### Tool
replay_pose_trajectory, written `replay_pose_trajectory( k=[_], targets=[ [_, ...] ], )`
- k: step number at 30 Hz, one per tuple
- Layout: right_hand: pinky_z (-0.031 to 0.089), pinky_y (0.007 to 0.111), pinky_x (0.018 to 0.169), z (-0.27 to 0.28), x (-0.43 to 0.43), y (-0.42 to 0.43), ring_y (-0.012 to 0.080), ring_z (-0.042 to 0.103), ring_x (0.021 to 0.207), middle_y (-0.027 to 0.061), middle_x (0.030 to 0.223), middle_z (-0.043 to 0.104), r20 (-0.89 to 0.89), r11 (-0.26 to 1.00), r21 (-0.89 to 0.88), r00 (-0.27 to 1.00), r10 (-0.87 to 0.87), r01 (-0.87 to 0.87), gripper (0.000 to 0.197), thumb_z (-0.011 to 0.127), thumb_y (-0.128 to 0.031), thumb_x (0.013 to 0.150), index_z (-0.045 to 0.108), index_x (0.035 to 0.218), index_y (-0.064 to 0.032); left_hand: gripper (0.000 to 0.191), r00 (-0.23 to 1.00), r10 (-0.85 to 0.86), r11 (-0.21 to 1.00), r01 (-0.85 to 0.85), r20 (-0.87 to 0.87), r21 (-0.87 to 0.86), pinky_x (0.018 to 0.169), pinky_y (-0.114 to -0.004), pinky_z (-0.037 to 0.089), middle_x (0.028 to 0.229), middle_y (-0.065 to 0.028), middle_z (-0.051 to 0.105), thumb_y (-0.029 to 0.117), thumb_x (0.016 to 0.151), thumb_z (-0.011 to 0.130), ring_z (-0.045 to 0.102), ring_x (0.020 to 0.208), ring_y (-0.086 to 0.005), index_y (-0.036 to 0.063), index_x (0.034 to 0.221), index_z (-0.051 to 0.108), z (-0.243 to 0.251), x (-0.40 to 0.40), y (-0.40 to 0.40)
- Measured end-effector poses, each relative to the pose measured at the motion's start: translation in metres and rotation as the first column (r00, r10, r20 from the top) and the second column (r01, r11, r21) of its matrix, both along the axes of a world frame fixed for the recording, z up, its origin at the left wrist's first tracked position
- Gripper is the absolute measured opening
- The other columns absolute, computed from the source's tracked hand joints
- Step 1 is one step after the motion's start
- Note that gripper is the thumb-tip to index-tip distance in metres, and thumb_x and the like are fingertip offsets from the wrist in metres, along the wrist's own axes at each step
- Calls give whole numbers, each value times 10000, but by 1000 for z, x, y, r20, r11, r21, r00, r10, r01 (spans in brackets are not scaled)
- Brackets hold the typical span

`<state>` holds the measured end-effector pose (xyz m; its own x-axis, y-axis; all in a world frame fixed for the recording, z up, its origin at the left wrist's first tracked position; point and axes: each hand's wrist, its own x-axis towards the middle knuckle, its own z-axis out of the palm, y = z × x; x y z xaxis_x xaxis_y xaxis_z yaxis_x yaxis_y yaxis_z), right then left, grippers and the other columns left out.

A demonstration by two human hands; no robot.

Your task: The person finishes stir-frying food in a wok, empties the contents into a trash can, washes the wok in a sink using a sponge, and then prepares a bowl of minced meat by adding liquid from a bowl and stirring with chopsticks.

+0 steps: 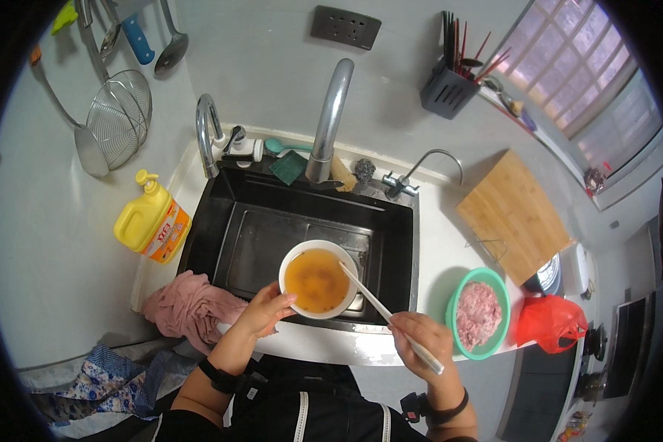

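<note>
My left hand (271, 309) grips the rim of a white bowl (283, 265) from its lower left side, over the front part of the black sink (254, 190). Amber liquid (317, 279) fills much of the bowl, with small dark bits in it. In my right hand (422, 342) is a pair of pale chopsticks (373, 301), slanting up and left. Their tips reach into the liquid near the bowl's right side. To the right of that hand, a green plastic bowl (451, 315) holds pink minced meat (479, 314).
A pink cloth (190, 306) drapes over the counter's left front corner beside a yellow detergent bottle (154, 221). The main faucet (331, 119) arches over the sink's back. At right stand a wooden cutting board (514, 215) and a red plastic bag (552, 323). Utensils (119, 119) hang on the left wall.
</note>
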<state>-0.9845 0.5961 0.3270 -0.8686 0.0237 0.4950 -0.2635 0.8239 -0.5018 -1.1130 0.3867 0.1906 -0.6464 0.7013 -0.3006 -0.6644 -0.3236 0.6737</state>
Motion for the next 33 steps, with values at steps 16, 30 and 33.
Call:
replay_pose_trajectory(
  k=[16,30,33],
  targets=[
    [489,262,557,10,5,11,229,604,654,118,756,604,-123,1000,-19,992,22,-24,148,605,18,632,584,770,-28,442,1000,-21,1000,20,20,12,857,-349,387,1060,-121,471,159,764,573,474,993,-196,-20,1120,383,-6,-3,-1],
    [500,269,556,-11,-33,-6,219,599,656,110,733,590,-21,961,-8,961,277,-277,146,608,24,642,567,775,-20,461,997,-70,997,70,22,-16,877,-343,378,1077,-125,467,172,761,581,476,998,-203,-30,1123,379,3,-1,-5],
    [500,271,559,-10,-33,-6,222,600,660,114,735,591,-23,961,-11,961,276,-276,143,603,25,643,567,775,-17,471,997,-71,997,71,21,-21,879,-342,376,1076,-123,468,177,761,583,477,995,-201,-27,1130,373,2,-1,-5]
  ],
)
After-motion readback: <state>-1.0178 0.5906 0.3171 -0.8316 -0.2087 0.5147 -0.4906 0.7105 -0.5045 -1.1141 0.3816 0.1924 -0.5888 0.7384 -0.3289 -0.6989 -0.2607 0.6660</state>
